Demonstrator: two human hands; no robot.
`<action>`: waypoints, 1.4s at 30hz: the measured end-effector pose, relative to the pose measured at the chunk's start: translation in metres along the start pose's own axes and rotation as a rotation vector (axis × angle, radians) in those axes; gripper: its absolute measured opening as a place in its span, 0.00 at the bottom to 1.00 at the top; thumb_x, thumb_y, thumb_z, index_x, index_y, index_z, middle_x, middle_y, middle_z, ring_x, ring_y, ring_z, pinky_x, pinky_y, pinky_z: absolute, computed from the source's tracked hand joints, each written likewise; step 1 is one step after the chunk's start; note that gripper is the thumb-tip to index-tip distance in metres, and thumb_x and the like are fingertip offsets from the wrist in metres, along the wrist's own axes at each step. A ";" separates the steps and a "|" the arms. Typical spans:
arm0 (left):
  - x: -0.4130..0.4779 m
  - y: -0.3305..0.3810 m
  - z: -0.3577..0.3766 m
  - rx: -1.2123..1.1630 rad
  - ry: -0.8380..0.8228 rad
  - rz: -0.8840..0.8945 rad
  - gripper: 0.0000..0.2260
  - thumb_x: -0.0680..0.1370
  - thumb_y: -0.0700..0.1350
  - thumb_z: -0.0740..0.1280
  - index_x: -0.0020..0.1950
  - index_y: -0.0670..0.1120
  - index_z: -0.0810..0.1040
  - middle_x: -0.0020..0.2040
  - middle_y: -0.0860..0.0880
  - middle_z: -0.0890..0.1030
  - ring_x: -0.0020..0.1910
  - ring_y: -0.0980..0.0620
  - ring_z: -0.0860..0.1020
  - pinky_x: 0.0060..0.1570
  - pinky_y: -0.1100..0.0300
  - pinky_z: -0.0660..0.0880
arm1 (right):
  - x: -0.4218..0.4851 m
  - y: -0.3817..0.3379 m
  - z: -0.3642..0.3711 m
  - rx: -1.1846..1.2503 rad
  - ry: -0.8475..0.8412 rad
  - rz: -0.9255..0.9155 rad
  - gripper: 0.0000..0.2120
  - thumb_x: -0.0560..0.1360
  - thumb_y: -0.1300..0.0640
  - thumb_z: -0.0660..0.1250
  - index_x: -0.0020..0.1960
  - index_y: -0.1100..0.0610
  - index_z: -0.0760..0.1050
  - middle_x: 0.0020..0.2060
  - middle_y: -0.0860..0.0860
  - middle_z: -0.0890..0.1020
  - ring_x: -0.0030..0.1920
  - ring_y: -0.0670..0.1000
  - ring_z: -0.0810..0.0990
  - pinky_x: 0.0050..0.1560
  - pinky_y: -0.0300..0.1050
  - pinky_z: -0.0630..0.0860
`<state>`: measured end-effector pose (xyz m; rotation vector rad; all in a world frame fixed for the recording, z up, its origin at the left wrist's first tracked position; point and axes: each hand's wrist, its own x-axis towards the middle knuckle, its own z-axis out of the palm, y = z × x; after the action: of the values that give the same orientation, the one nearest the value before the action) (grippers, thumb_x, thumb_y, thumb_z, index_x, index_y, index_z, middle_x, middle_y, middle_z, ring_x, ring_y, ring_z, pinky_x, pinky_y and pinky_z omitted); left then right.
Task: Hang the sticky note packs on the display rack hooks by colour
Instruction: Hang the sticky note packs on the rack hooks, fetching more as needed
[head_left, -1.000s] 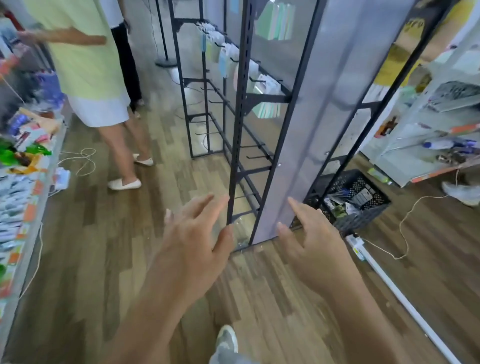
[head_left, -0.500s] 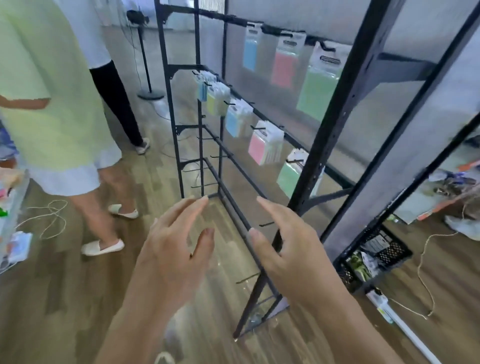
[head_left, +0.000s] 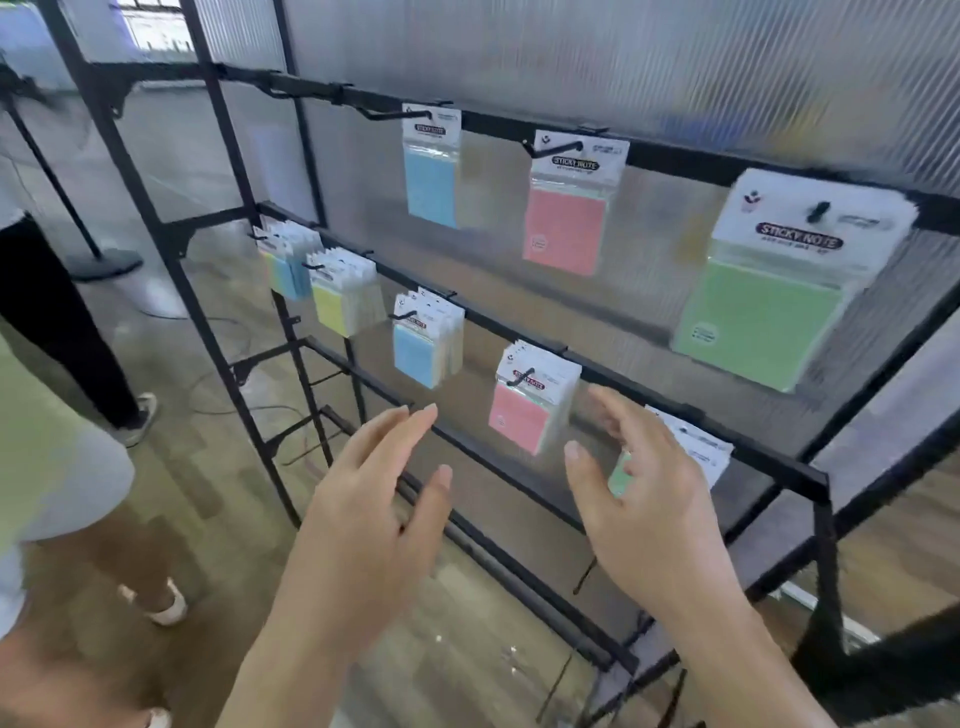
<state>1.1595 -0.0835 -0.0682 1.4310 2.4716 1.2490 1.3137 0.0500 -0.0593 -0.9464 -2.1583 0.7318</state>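
1. Our left hand (head_left: 363, 519) and right hand (head_left: 649, 509) hover before the middle rail of the rack (head_left: 498, 126), fingers loose and spread, holding nothing.
2. On that rail the pink stack (head_left: 519, 421) hangs between our hands, slightly above them and apart from both.
3. The green stack (head_left: 618, 478), at the rail's right end, sits partly behind our right fingers (head_left: 613, 415); we cannot tell whether they touch it.
4. The blue stack (head_left: 415, 356) hangs above our left fingertips (head_left: 415, 415). The yellow stack (head_left: 332, 309) and the end stack (head_left: 288, 270) hang further left along the same rail.
5. On the rack's top rail hang a blue pack (head_left: 431, 187), a pink pack (head_left: 565, 228) and a green pack (head_left: 763, 322), all well above our hands.
6. A bare hook (head_left: 583, 574) juts toward us from the rack's lower rail, below our right hand.
7. A ribbed panel (head_left: 571, 62) backs the rack; wood floor (head_left: 208, 519) lies open on our side.
8. Left of the rack stand a person in black trousers (head_left: 57, 312) and a person in a pale skirt (head_left: 62, 483), near its end post.
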 end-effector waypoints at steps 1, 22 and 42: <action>0.017 -0.007 0.001 -0.011 -0.013 0.017 0.20 0.79 0.51 0.63 0.72 0.55 0.70 0.69 0.59 0.70 0.65 0.68 0.65 0.57 0.84 0.54 | 0.011 -0.001 0.007 0.016 0.015 0.022 0.23 0.78 0.52 0.63 0.73 0.48 0.66 0.59 0.36 0.70 0.59 0.31 0.67 0.61 0.26 0.64; 0.316 -0.082 0.022 -0.456 -0.010 0.011 0.34 0.78 0.51 0.67 0.79 0.56 0.52 0.76 0.59 0.60 0.74 0.59 0.61 0.72 0.48 0.63 | 0.201 -0.013 0.081 0.158 0.698 0.276 0.35 0.76 0.45 0.66 0.76 0.49 0.52 0.62 0.44 0.74 0.60 0.42 0.73 0.60 0.40 0.68; 0.332 -0.110 -0.032 -1.169 -0.432 0.300 0.14 0.75 0.42 0.62 0.58 0.55 0.74 0.55 0.53 0.82 0.56 0.52 0.80 0.48 0.54 0.78 | 0.180 -0.095 0.128 0.445 0.972 0.046 0.13 0.81 0.66 0.59 0.49 0.48 0.73 0.44 0.43 0.84 0.48 0.44 0.82 0.49 0.38 0.78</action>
<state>0.8765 0.1133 -0.0018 1.4231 0.9019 1.7056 1.0859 0.1071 -0.0109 -0.8540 -1.0752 0.5606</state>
